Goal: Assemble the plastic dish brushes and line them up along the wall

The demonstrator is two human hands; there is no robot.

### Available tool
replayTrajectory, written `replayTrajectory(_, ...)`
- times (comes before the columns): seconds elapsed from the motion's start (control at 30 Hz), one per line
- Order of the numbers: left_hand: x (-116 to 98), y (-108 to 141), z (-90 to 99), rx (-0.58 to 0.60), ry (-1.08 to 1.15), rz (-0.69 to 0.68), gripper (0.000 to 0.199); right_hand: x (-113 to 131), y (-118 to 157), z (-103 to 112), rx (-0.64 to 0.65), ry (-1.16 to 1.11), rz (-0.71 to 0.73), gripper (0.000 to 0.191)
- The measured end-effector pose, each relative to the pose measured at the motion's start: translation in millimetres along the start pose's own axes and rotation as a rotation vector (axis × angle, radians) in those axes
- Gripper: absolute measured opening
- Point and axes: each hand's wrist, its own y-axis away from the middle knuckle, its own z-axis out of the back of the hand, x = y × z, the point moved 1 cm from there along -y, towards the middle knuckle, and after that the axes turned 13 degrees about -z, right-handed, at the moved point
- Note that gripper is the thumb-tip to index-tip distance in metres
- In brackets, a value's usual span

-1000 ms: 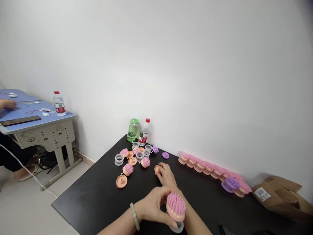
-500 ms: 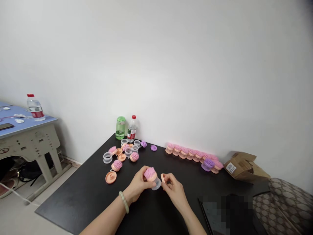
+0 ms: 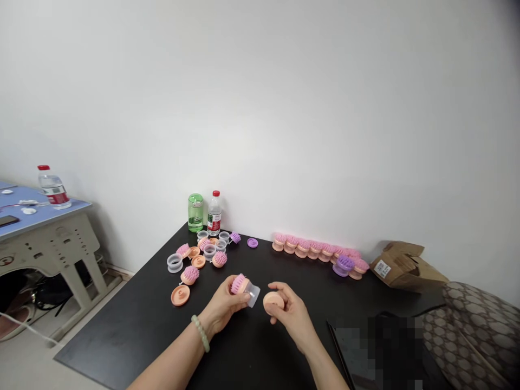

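My left grip (image 3: pixel 222 306) and right grip (image 3: pixel 291 318), both clamped on plastic
Left holds a bristly pink brush (image 3: pixel 239 284) against a clear cup (image 3: pixel 252 295); right, a smooth round peach disc (image 3: pixel 273 303).

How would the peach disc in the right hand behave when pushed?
The peach disc looks like rigid plastic, so probably stiff and light. Its round rim may roll if stood on edge. Flat on the smooth black table, it would likely slide, not tip.

We're in a plain, small workroom;
we see a bare white wall (image 3: pixel 260 108), a black desk (image 3: pixel 122 336) with a row of pink brushes (image 3: pixel 312 246), a cardboard carton (image 3: pixel 406 265), and a blue-topped desk (image 3: pixel 40 219).
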Motion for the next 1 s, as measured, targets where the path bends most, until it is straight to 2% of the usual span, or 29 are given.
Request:
replayTrajectory(0.07,2,1,-1.8,0.038,0.054,0.019,0.05,-2,1,-4,0.054,-0.152,-0.033,0.043)
replayTrajectory(0.17,3,3,-5.1,0.083,0.112,0.05,0.045,-6,-1,-10,0.066,-0.219,-0.037,0.047)
replayTrajectory(0.3,2,5,-9.1,0.089,0.14,0.089,0.046,-10,0,-12,-0.075,-0.034,0.093,0.041)
replayTrajectory(0.5,-1,9,-14.8,0.103,0.161,0.088,0.045,-8,6,-11,-0.209,0.312,0.315,0.036)
replayTrajectory(0.57,-1,9,-15.4,0.096,0.151,0.088,0.045,-9,7,-12,-0.221,0.332,0.326,0.038)
replayTrajectory(0.73,-2,9,-15.4,0.075,0.089,0.069,0.046,-15,6,-14,-0.162,0.222,0.234,0.048)
replayTrajectory(1.0,-5,8,-15.0,0.027,0.038,0.027,0.05,-8,11,-13,-0.176,0.292,0.351,0.037)
